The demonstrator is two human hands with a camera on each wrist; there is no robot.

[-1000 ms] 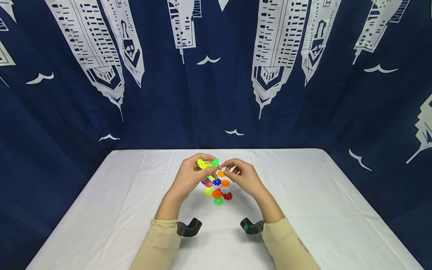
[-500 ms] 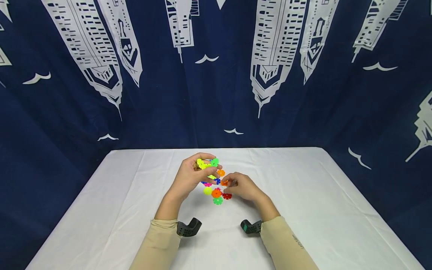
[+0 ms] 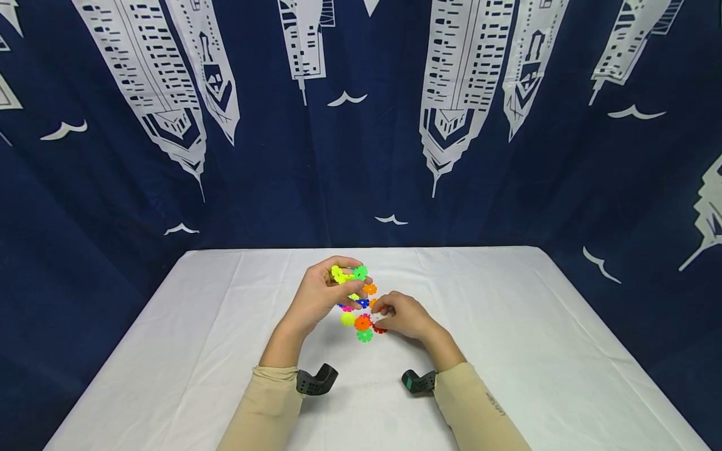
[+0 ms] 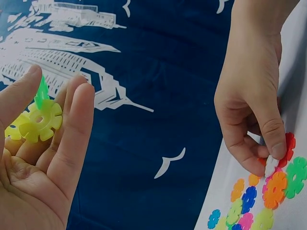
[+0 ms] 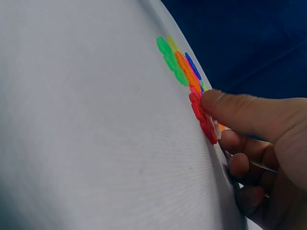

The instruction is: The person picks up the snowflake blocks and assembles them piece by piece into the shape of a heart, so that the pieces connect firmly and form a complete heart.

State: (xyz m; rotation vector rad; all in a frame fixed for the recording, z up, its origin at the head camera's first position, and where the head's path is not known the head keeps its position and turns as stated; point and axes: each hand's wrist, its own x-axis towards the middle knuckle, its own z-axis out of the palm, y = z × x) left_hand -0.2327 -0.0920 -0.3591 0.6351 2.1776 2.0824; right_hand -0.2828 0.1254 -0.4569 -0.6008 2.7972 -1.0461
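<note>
My left hand is raised over the table and holds a joined cluster of flower-shaped plastic discs, with yellow discs and a green disc showing between thumb and fingers. To its right, my right hand reaches down to the loose discs. Thumb and forefinger pinch a white disc at the pile's right side. Right beside those fingertips lies a red disc, partly covered by the thumb in the right wrist view.
Loose flower-shaped discs lie close together below the hands, among them an orange disc, a green disc, a yellow disc and a blue disc. A white cloth covers the table. Behind it hangs a dark blue printed curtain.
My right hand has come down from beside the left hand to the loose discs, and its fingertips have closed on the white one. The left hand stays in place with its cluster.
</note>
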